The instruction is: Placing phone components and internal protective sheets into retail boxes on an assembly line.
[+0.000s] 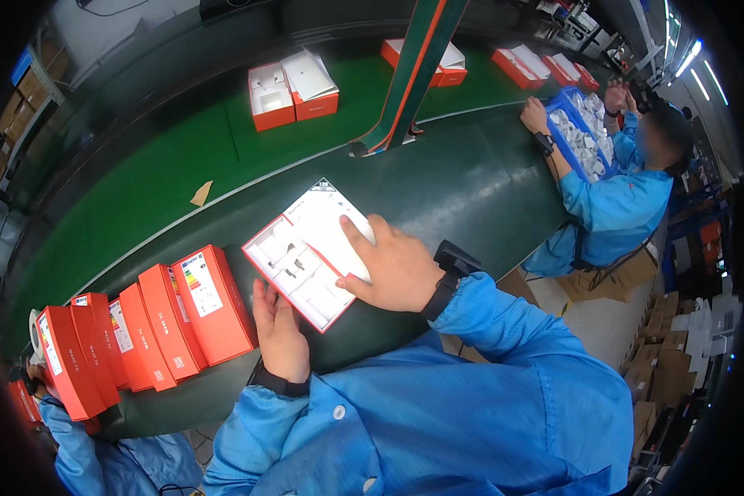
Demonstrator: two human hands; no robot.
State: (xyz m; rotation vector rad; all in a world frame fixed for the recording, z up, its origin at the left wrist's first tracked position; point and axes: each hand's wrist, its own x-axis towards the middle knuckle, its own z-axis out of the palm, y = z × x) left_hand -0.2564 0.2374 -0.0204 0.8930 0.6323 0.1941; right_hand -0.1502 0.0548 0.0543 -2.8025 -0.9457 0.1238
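In front of me on the dark green table lies a shallow red box with a white insert [270,248], divided into compartments. Small dark parts [296,264] sit in the insert. A flat white panel [316,217] with a dark printed corner covers the box's right side. My right hand [397,269] rests on that panel, thumb and index finger spread apart. Beside the box's near left edge, my left hand [283,337] is upright with fingers extended, close to or touching the red side; the contact is hard to make out.
Closed red boxes [211,306] stand in a row at left. Open red boxes [273,103] sit on the green belt [174,149] behind a metal edge. A green post [413,74] rises mid-table. At right a co-worker [616,202] reaches around a blue crate [564,103] of white parts.
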